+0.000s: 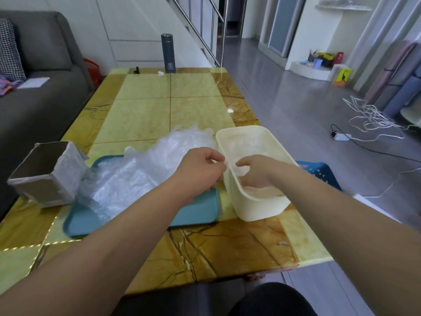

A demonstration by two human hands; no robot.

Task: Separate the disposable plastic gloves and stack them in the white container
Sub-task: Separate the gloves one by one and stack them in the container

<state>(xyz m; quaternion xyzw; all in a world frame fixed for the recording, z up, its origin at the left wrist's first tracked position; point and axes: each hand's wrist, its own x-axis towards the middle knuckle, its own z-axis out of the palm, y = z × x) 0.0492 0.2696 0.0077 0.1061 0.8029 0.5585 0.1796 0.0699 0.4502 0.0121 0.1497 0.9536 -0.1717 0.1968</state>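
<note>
at the white container's (pixel 257 207) left rim, left hand (pixel 200 169) and right hand (pixel 256 173) fingers (pixel 215 156) apparently pinch a clear glove (pixel 229 165). its clingy film may lift back out.

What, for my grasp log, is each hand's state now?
Left hand: pinching a glove.
Right hand: curled inside white container; hold cannot be told.

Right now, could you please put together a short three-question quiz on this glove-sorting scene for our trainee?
1. True or false: the white container stands on the blue tray.
2. The loose gloves lie mainly on: A the tray, B the sofa, C the floor.
3. Which hand reaches inside the container?
Key: 1 false, it stands beside the tray on the table; 2 A; 3 the right hand.
</note>
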